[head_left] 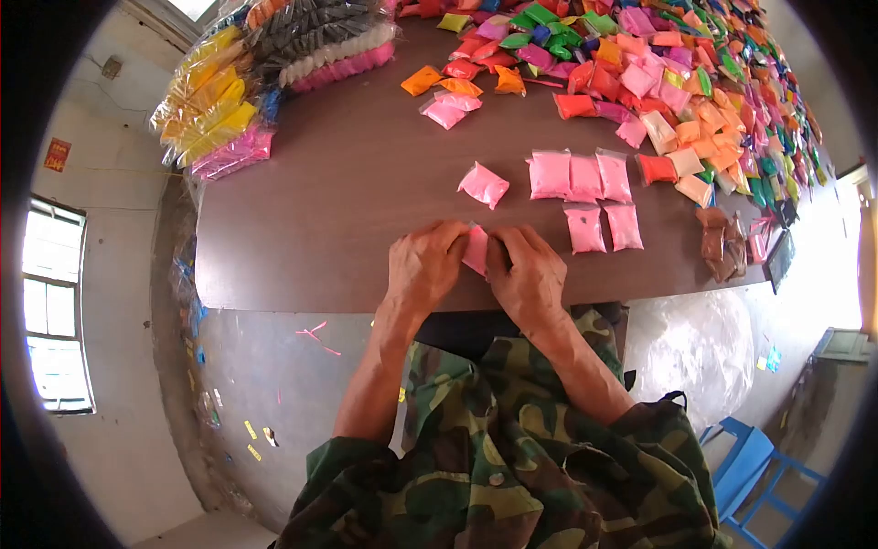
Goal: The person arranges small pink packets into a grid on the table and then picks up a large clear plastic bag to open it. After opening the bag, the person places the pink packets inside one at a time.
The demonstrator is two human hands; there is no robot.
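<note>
Near the table's front edge, a small pink packet point(475, 249) is pinched between my two hands. My left hand point(426, 265) closes its fingers on the packet's left side, and my right hand point(528, 273) closes on its right side; the fingertips are partly hidden. Just beyond them lies a loose pink packet point(484, 186). To the right, several pink packets point(550, 175) lie side by side, with two more pink packets point(585, 229) below that row.
A large heap of multicoloured packets point(640, 73) covers the table's point(320, 201) back right. Brown packets point(722, 242) sit at the right edge. Bagged yellow packets point(208, 105) and dark bundles point(306, 46) stand at the back left. A blue stool point(741, 467) is on the floor.
</note>
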